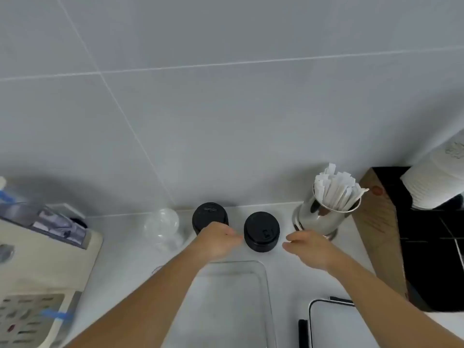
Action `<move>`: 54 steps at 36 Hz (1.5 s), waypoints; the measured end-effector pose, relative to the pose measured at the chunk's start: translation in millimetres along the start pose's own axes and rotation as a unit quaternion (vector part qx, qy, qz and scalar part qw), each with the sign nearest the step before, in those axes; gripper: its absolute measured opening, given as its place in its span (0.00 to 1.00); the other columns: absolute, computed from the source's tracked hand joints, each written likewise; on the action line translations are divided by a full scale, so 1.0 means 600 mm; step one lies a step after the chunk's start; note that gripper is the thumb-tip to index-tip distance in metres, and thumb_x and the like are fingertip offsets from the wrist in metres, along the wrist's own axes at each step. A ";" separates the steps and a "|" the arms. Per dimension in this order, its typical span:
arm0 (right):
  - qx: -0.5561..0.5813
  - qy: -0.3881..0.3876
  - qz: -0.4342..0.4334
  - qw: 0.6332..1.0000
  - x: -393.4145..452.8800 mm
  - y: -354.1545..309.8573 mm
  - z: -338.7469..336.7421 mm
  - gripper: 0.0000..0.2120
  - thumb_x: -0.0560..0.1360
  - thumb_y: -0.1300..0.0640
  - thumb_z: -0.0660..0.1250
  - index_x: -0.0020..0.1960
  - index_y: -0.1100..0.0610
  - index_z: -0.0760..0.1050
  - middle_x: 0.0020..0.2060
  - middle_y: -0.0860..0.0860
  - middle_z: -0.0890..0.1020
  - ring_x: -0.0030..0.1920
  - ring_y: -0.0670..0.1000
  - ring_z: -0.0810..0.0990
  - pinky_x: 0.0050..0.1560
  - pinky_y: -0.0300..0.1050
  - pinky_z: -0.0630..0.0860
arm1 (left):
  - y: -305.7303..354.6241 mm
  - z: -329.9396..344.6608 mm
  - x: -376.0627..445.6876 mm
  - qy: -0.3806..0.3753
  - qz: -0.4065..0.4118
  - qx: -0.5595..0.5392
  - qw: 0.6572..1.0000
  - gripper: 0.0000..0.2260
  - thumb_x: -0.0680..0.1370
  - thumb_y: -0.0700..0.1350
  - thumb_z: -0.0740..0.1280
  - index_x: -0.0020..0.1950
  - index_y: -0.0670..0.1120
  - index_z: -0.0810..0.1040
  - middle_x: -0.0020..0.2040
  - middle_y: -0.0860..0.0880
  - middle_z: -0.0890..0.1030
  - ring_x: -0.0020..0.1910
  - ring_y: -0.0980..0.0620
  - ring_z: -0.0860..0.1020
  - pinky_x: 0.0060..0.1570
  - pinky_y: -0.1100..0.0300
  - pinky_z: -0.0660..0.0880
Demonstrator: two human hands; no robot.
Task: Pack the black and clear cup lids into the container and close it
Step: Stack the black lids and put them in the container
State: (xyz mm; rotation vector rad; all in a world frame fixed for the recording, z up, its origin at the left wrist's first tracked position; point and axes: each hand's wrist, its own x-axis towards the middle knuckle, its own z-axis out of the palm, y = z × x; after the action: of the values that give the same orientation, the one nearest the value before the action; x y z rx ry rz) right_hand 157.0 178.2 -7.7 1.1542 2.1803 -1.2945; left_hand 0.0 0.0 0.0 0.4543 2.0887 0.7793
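Both hands are reaching toward the nearer stack of black cup lids (262, 231), which is standing on the white counter (125, 259) just behind the clear container (233, 297). The left hand (217, 243) is sitting just left of the stack with its fingers loosely curled and holding nothing; its fingertips are almost touching the stack's side. The right hand (310, 248) is hovering a little to the right, fingers spread and empty. The stack is lying between the two hands.

To do this step well, the hands should be closing on the stack from both sides, low down, so the nested lids are lifting together rather than sliding apart. Then it is a short move straight back into the container, which looks empty.

A second black stack (209, 216) is waiting behind the left hand, near the wall, and a stack of clear lids (163, 228) is standing just left of it. The container's lid (334, 322) is lying to the right, off the container.
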 end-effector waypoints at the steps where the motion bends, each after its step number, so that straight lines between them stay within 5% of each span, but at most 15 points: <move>1: 0.029 -0.001 -0.008 1.000 0.007 0.005 0.006 0.14 0.75 0.51 0.67 0.51 0.62 0.78 0.45 0.64 0.76 0.42 0.50 0.73 0.46 0.42 0.70 | 0.004 0.008 0.007 0.001 -0.008 -0.006 1.000 0.15 0.75 0.46 0.66 0.33 0.47 0.63 0.30 0.50 0.61 0.31 0.50 0.59 0.32 0.58 0.56; 3: 0.078 0.005 0.011 0.997 0.018 0.013 0.011 0.09 0.73 0.51 0.68 0.43 0.57 0.73 0.40 0.60 0.70 0.39 0.52 0.70 0.44 0.44 0.69 | 0.012 0.017 0.022 0.006 -0.046 -0.034 0.998 0.13 0.74 0.49 0.67 0.35 0.47 0.67 0.34 0.47 0.65 0.34 0.49 0.63 0.37 0.58 0.61; 7: 0.199 0.017 0.040 0.979 0.031 0.014 0.025 0.18 0.75 0.51 0.69 0.63 0.56 0.76 0.54 0.53 0.81 0.51 0.53 0.80 0.56 0.50 0.79 | 0.015 0.039 0.039 -0.006 -0.060 -0.088 0.994 0.10 0.73 0.52 0.69 0.43 0.47 0.72 0.41 0.44 0.69 0.40 0.49 0.67 0.42 0.55 0.65; 14: 0.312 0.038 0.052 0.948 0.046 0.003 0.040 0.18 0.76 0.50 0.68 0.63 0.57 0.76 0.57 0.56 0.81 0.58 0.57 0.80 0.60 0.54 0.79 | 0.014 0.059 0.065 0.001 -0.099 -0.139 0.985 0.14 0.68 0.54 0.69 0.43 0.43 0.79 0.39 0.44 0.74 0.38 0.46 0.72 0.44 0.55 0.70; 18: 0.317 0.037 0.038 0.947 0.049 -0.006 0.044 0.07 0.77 0.49 0.68 0.49 0.52 0.80 0.58 0.59 0.81 0.59 0.58 0.80 0.60 0.55 0.79 | 0.019 0.065 0.073 0.008 -0.101 -0.155 0.983 0.12 0.74 0.51 0.70 0.46 0.42 0.80 0.39 0.44 0.75 0.39 0.46 0.72 0.44 0.55 0.71; 21: 0.319 0.045 0.031 0.946 0.047 -0.014 0.046 0.08 0.77 0.51 0.67 0.41 0.51 0.79 0.58 0.63 0.80 0.61 0.62 0.78 0.62 0.57 0.77 | 0.018 0.070 0.080 0.012 -0.100 -0.163 0.981 0.11 0.76 0.49 0.69 0.48 0.40 0.80 0.39 0.45 0.75 0.40 0.46 0.73 0.46 0.55 0.72; 26: 0.336 0.051 0.033 0.940 0.048 -0.017 0.048 0.06 0.77 0.52 0.68 0.42 0.50 0.79 0.57 0.61 0.82 0.61 0.61 0.79 0.62 0.57 0.77 | 0.021 0.071 0.080 0.018 -0.102 -0.158 0.982 0.11 0.77 0.48 0.69 0.51 0.40 0.81 0.42 0.44 0.78 0.43 0.46 0.75 0.59 0.49 0.76; 36: 0.377 0.038 0.047 0.924 0.049 -0.019 0.048 0.02 0.75 0.56 0.72 0.46 0.52 0.79 0.56 0.56 0.83 0.60 0.56 0.79 0.64 0.54 0.75 | 0.035 0.068 0.068 0.008 -0.107 -0.189 0.976 0.07 0.78 0.46 0.68 0.50 0.43 0.79 0.50 0.44 0.80 0.47 0.47 0.76 0.60 0.51 0.75; 41: 0.431 0.047 0.044 0.900 0.047 -0.012 0.050 0.12 0.74 0.57 0.72 0.57 0.58 0.79 0.55 0.54 0.84 0.58 0.54 0.80 0.65 0.53 0.73 | 0.048 0.067 0.057 0.005 -0.094 -0.215 0.972 0.13 0.76 0.47 0.69 0.53 0.39 0.82 0.55 0.40 0.84 0.53 0.43 0.81 0.60 0.48 0.75; 49: 0.486 0.036 0.014 0.873 0.015 -0.016 0.041 0.11 0.76 0.60 0.70 0.58 0.59 0.79 0.52 0.53 0.86 0.55 0.53 0.83 0.62 0.50 0.75 | 0.056 0.063 0.021 0.018 -0.054 -0.235 0.970 0.22 0.67 0.54 0.72 0.53 0.38 0.82 0.54 0.38 0.84 0.45 0.48 0.80 0.60 0.47 0.77; 54: 0.495 0.039 -0.014 0.868 -0.021 -0.023 0.039 0.10 0.76 0.61 0.70 0.57 0.59 0.80 0.52 0.53 0.86 0.55 0.52 0.83 0.57 0.47 0.76 | 0.046 0.062 -0.003 0.034 -0.054 -0.252 0.966 0.32 0.59 0.61 0.74 0.58 0.45 0.81 0.56 0.46 0.84 0.53 0.50 0.82 0.60 0.51 0.78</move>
State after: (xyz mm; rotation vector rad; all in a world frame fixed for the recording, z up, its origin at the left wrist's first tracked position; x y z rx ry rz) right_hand 151.3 149.1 -3.8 1.4899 1.5121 -2.5411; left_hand 32.3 32.9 2.9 0.0348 1.8647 1.2270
